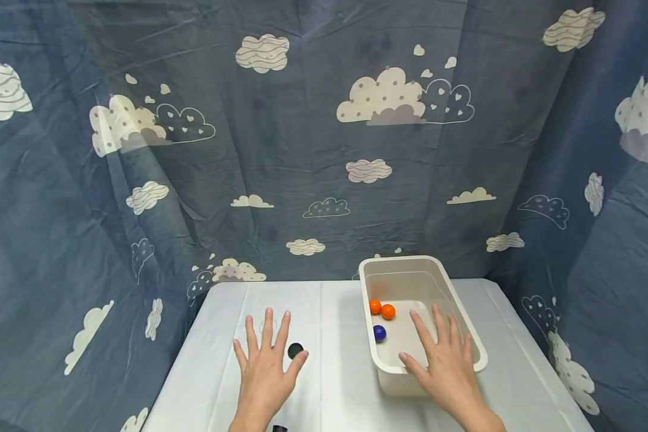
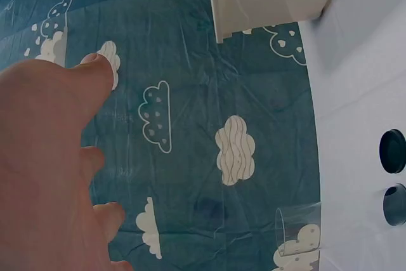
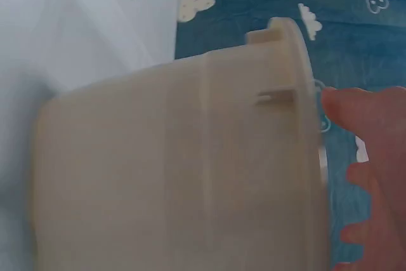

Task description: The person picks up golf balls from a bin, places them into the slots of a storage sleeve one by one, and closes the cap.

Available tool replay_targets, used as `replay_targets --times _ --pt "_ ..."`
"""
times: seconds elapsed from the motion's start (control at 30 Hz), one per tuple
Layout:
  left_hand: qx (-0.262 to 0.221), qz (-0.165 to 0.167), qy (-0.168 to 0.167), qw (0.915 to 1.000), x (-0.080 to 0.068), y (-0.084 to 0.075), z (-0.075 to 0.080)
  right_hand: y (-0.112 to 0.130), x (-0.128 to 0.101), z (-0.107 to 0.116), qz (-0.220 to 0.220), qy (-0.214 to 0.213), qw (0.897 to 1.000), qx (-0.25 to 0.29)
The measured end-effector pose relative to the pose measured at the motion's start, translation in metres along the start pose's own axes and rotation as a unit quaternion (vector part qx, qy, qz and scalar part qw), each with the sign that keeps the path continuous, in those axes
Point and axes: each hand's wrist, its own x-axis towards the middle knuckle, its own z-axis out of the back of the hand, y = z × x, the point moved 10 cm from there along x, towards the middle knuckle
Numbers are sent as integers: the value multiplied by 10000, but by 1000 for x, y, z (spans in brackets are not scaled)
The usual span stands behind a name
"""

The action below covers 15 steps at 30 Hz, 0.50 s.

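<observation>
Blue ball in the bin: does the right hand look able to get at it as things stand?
Probably yes. The right hand is spread open over the white bin, whose top is open, and the blue ball lies uncovered just left of its fingers.

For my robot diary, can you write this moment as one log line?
left hand: open, flat on table by black disc | right hand: open over white bin | bin: two orange balls, one blue ball

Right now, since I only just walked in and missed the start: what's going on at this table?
A person has both hands spread flat, fingers straight. The left hand lies on the white tablecloth, next to a small black disc. The right hand rests over the near end of a white plastic bin. Inside the bin sit two orange balls and one dark blue ball. Neither hand grips anything.
</observation>
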Motion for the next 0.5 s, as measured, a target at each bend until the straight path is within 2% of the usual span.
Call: replay_targets --times 0.1,0.2,0.37,0.5 --pt "-235 46 38 9997 1 6 -1 -1 3 7 121 149 9997 158" --pt "-693 147 -79 9975 4 18 1 -4 14 17 205 370 9985 333" --pt "-1329 226 -524 9895 8 45 8 -7 42 31 352 819 9943 581" --pt "-1700 203 -929 9808 10 62 8 -9 66 32 564 1230 9869 877"
